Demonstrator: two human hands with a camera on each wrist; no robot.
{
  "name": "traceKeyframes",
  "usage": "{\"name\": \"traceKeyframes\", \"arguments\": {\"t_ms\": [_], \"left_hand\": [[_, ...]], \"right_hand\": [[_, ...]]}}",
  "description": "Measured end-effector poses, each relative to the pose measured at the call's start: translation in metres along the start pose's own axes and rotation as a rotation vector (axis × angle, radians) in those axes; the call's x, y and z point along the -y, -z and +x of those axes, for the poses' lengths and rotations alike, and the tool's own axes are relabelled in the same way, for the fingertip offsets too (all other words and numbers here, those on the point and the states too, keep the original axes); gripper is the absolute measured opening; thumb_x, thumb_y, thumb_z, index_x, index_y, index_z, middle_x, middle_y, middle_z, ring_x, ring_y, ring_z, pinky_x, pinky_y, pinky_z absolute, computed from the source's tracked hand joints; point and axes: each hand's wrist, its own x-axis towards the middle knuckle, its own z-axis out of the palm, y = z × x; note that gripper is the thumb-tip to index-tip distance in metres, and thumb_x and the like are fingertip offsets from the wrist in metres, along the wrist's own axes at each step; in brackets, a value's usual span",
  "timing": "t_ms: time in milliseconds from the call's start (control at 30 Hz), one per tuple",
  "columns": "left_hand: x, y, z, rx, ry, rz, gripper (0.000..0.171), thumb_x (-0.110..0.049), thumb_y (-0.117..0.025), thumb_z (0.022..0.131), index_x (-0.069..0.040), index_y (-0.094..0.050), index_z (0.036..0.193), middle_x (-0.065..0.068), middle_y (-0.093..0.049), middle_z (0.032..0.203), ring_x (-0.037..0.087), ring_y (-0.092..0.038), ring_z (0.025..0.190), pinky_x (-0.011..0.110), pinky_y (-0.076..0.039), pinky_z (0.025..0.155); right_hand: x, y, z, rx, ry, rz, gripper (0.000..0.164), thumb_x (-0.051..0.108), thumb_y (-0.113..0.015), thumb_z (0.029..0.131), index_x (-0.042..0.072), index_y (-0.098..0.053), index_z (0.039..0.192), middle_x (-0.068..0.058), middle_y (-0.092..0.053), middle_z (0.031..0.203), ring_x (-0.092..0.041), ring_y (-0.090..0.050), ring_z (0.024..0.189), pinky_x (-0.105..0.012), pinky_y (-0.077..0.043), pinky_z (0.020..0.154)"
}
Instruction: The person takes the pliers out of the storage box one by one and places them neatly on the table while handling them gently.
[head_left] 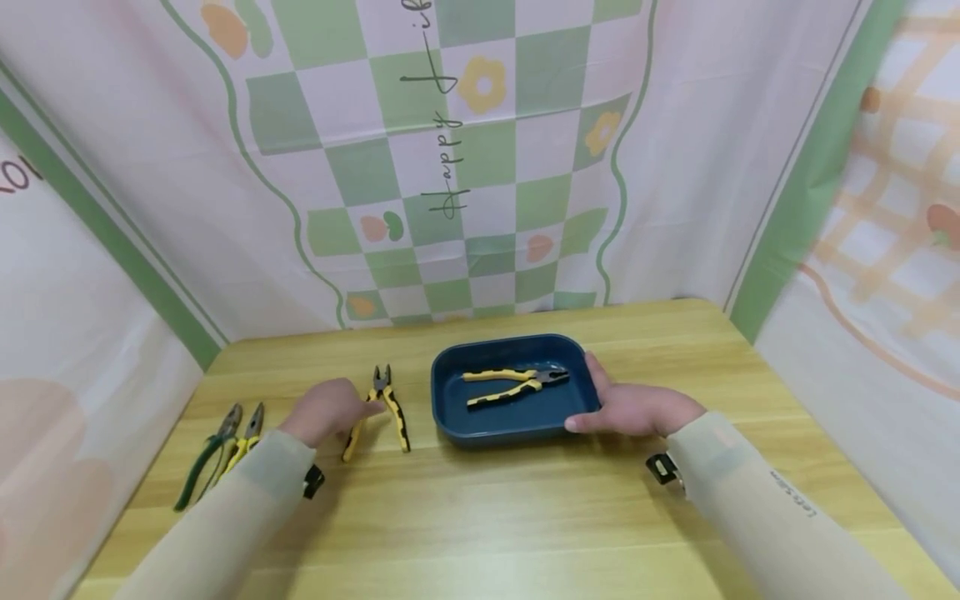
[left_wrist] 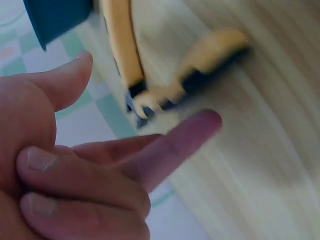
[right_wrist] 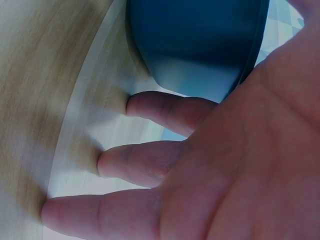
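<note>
My left hand (head_left: 330,410) hovers over the left handle of a pair of yellow-and-black combination pliers (head_left: 394,417), which lies spread on the table. In the left wrist view, the thumb and index finger (left_wrist: 175,147) stand apart, while other fingers are bent. Between them and the pliers (left_wrist: 122,40) no grip shows. At the right end of a dark blue tray (head_left: 495,436), my right hand (head_left: 633,408) rests against the wall, its thumb at the front corner. Its straight fingers (right_wrist: 135,160) touch the table. Inside the tray lie similar yellow-and-black pliers (head_left: 517,389), handles spread.
Green-handled pliers (head_left: 198,475) and yellow-handled long-nose pliers (head_left: 251,432) lie side by side at the table's left, partly behind the left sleeve. A patterned cloth (head_left: 450,167) hangs behind the wooden table (head_left: 480,525), and more cloth flanks both sides.
</note>
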Motion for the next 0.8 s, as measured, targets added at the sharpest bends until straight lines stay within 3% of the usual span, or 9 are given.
{"name": "traceKeyframes", "arguments": {"t_ms": [100,233,367,633,800], "left_hand": [[-0.017,-0.001,-0.002,-0.018,0.014,0.035,0.061,-0.062,-0.056,0.094,-0.013,-0.058,0.059,0.000,-0.051,0.059,0.015,-0.045,0.048,0.038,-0.047,0.057],[-0.035,-0.005,-0.004,-0.074,0.008,0.091,0.055,-0.063,-0.062,0.089,-0.011,-0.072,0.076,0.006,-0.064,0.082,0.022,-0.059,0.067,0.039,-0.047,0.055],[-0.045,-0.009,-0.004,-0.108,0.012,0.137,0.050,-0.060,-0.069,0.086,-0.012,-0.070,0.070,0.005,-0.062,0.076,0.020,-0.055,0.067,0.033,-0.040,0.051],[-0.043,-0.009,-0.006,-0.052,0.011,0.174,0.023,-0.023,-0.073,0.088,-0.009,-0.068,0.070,0.005,-0.061,0.073,0.016,-0.050,0.057,0.027,-0.037,0.048],[-0.037,-0.011,-0.009,-0.033,0.002,0.181,0.022,-0.019,-0.070,0.090,-0.009,-0.068,0.071,0.004,-0.061,0.072,0.013,-0.049,0.054,0.025,-0.037,0.046]], "right_hand": [[0.000,0.000,0.000,-0.004,0.002,0.003,0.125,0.066,-0.063,0.087,0.008,0.028,0.151,-0.031,0.000,0.159,-0.046,-0.034,0.137,-0.058,-0.024,0.111],[0.000,0.000,0.000,-0.007,0.004,0.001,0.125,0.066,-0.063,0.087,0.008,0.028,0.151,-0.031,0.000,0.159,-0.046,-0.035,0.137,-0.059,-0.024,0.110],[0.001,0.000,-0.001,-0.005,0.004,0.004,0.125,0.066,-0.063,0.088,0.008,0.028,0.151,-0.031,0.000,0.159,-0.047,-0.033,0.138,-0.059,-0.024,0.110],[0.003,0.000,-0.002,-0.003,-0.001,0.004,0.126,0.066,-0.063,0.087,0.008,0.028,0.151,-0.032,-0.002,0.159,-0.046,-0.036,0.136,-0.059,-0.024,0.110],[0.001,0.000,-0.002,-0.006,0.000,0.004,0.126,0.065,-0.064,0.087,0.008,0.028,0.151,-0.033,-0.005,0.158,-0.045,-0.040,0.134,-0.058,-0.025,0.110]]}}
